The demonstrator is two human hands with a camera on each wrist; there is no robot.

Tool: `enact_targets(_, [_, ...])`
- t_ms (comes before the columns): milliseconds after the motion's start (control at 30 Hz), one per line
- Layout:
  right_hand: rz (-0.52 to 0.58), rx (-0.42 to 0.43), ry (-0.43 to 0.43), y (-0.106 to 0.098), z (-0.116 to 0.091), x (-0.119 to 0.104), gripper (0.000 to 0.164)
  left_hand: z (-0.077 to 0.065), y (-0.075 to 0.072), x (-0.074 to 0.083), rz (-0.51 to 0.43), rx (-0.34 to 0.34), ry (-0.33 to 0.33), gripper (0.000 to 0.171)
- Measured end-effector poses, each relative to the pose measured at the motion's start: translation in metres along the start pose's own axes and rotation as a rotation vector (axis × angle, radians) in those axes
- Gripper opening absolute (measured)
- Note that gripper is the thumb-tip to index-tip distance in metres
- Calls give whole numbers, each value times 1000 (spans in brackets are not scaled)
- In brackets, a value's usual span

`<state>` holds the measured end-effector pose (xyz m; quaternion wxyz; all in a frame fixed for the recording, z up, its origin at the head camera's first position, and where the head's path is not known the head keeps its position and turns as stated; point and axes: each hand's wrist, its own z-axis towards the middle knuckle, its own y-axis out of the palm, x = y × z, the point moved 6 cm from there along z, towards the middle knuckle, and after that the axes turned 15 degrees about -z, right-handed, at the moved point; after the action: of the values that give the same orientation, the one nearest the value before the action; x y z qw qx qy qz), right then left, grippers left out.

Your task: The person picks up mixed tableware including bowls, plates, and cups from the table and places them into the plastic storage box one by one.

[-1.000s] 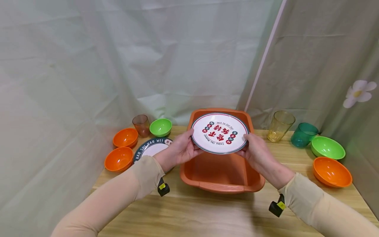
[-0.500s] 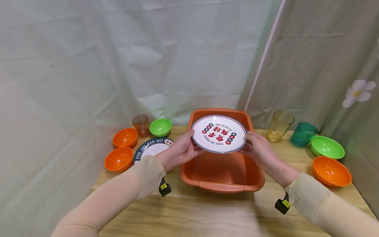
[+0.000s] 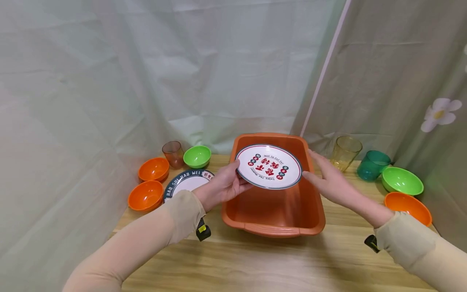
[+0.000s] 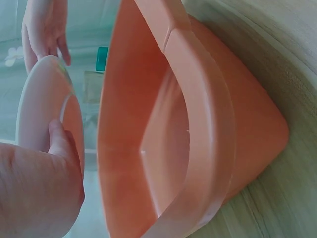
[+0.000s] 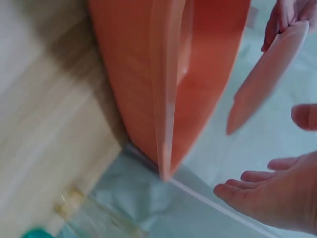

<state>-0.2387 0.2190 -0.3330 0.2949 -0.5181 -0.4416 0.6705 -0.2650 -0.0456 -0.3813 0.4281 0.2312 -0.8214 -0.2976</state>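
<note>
Above an orange-brown plastic basin (image 3: 277,230), my left hand (image 3: 227,181) grips the left edge of a white plate (image 3: 270,178) with red characters and a dark rim, thumb on top and fingers beneath. My right hand (image 3: 330,180) is off the plate's right edge, its fingers extended and parted from the thumb. In the right wrist view a gap shows between the plate (image 5: 270,74) and my right hand (image 5: 277,191). The left wrist view shows the plate's pale underside (image 4: 44,106), tilted over the basin's rim (image 4: 208,109).
On the left stand two orange bowls (image 3: 146,196), a green bowl (image 3: 197,157), a brown cup (image 3: 173,154) and a dark-rimmed plate (image 3: 186,184). At right are a yellow glass (image 3: 346,152), a teal cup (image 3: 373,165), a green bowl (image 3: 402,181) and an orange bowl (image 3: 408,207).
My right hand has let go of the plate and moved away to the right, fingers opening. My left hand keeps holding the plate, which has dipped slightly on its right side.
</note>
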Motion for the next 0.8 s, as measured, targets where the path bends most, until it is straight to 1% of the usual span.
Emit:
enact_targets(67, [-104, 2, -28, -3, -2, -2, 79, 1, -1, 0, -7, 7, 2, 49])
enact_targets(133, [-184, -2, -38, -4, -5, -4, 82, 2, -1, -1, -10, 10, 6, 49])
enact_targets(267, [-295, 7, -63, -6, -9, -8, 84, 6, -1, -3, -4, 12, 5, 49])
enact_targets(400, [-390, 21, -106, -6, -12, -15, 86, 10, 2, -6, -4, 23, -8, 49])
enact_targets(533, [-436, 19, -116, -6, -14, -21, 86, 14, 9, -9, -22, 33, -17, 50])
enact_targets(800, [-465, -24, -109, -4, -15, -26, 83, 23, 24, -16, -35, 36, -15, 50])
